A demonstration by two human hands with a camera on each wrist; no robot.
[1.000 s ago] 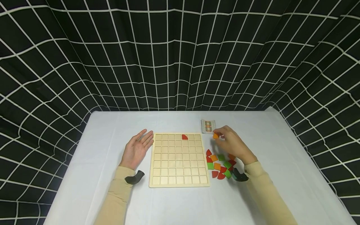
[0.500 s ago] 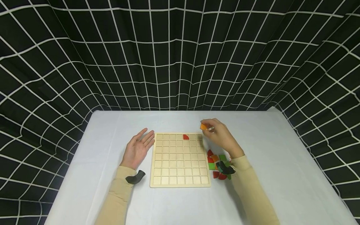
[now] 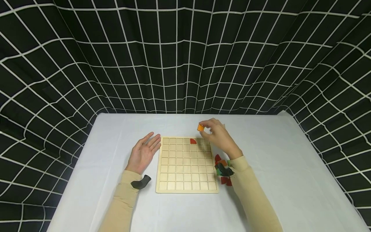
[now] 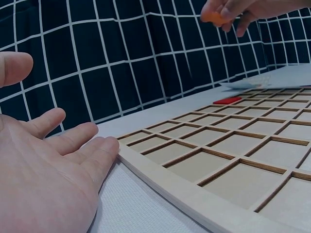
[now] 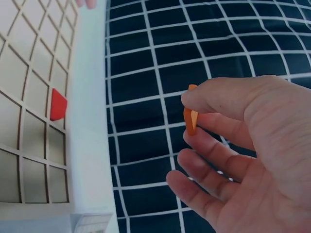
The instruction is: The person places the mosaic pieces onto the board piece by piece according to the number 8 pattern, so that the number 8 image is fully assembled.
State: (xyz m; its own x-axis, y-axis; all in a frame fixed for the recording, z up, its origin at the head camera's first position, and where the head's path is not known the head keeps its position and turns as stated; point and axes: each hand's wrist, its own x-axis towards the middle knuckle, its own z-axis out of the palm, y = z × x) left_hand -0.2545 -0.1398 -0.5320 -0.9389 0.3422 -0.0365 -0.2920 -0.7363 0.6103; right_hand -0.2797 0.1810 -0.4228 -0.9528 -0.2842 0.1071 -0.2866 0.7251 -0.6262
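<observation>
Between thumb and fingertips my right hand (image 3: 217,133) pinches an orange square tile (image 3: 200,127), raised over the far right edge of a wooden grid board (image 3: 183,166). The right wrist view shows the orange tile (image 5: 191,114) edge-on, gripped by thumb and index finger. A red quarter-circle tile (image 3: 193,141) lies in a cell of the board's far row. My left hand (image 3: 142,154) rests palm up at the board's left side, fingers straight and holding nothing. In the left wrist view the left fingertips (image 4: 109,145) are right at the board's rim.
Loose red, orange and green tiles (image 3: 224,180) lie right of the board, partly hidden under my right wrist. A printed pattern card (image 5: 92,223) lies beyond the board's far right corner, mostly covered by my right hand in the head view. A black gridded curtain (image 3: 185,58) surrounds the table.
My right hand has carried the orange tile leftward and away from me, from beside the card to above the board's far edge. The left hand stays put.
</observation>
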